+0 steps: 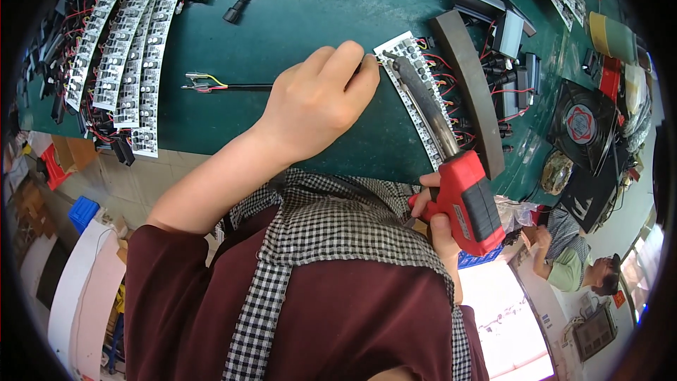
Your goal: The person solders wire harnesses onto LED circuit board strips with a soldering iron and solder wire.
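Observation:
In my right hand (443, 234) is a red and black soldering gun (462, 201). Its long dark barrel slants over a white circuit board strip (411, 95), with the tip close to the strip's far left corner. My left hand (317, 99) is closed at that same corner, fingertips pinched together; the fingers hide what they hold. A black cable (247, 87) runs out from under this hand to the left, ending in stripped colored wires (204, 83). Small parts and red wires line the strip's right side.
A dark curved bar (469, 92) stands right of the strip, with black housings (508, 35) beyond it. Several circuit board strips (144, 63) lie at left. A loose black connector cable (243, 3) lies at the back. A fan (582, 125) and another person (575, 261) are at right.

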A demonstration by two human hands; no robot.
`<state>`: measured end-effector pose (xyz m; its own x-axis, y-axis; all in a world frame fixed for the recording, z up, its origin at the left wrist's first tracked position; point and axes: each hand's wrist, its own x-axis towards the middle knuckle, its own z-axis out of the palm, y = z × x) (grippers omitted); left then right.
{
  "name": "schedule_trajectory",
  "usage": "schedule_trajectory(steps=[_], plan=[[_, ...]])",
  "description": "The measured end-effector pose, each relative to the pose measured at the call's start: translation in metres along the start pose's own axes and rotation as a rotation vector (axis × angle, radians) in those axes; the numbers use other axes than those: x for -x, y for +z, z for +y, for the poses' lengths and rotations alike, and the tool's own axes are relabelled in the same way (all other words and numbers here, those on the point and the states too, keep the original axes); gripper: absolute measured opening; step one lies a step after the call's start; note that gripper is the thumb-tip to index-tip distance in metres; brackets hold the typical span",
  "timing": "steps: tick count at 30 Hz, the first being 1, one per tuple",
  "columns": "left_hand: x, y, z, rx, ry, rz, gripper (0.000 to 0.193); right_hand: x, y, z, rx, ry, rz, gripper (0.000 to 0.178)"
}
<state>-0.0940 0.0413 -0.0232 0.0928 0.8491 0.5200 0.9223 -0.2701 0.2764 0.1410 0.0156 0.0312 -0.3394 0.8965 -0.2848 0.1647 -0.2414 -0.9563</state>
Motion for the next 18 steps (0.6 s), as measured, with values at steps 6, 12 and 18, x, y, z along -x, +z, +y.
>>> schedule_trajectory(steps=[6, 12, 18], plan=[[0.0, -0.008, 0.005, 0.048, -0.066, -0.095, 0.028, 0.001, -0.004, 0.003, 0.107, -0.042, -0.054, 0.055], [-0.001, -0.009, 0.005, 0.036, -0.056, -0.103, 0.028, 0.011, -0.014, 0.022, 0.332, -0.097, -0.014, 0.053], [-0.001, -0.008, 0.005, 0.031, -0.046, -0.097, 0.028, 0.008, -0.004, 0.002, -0.005, -0.058, -0.016, 0.05]])
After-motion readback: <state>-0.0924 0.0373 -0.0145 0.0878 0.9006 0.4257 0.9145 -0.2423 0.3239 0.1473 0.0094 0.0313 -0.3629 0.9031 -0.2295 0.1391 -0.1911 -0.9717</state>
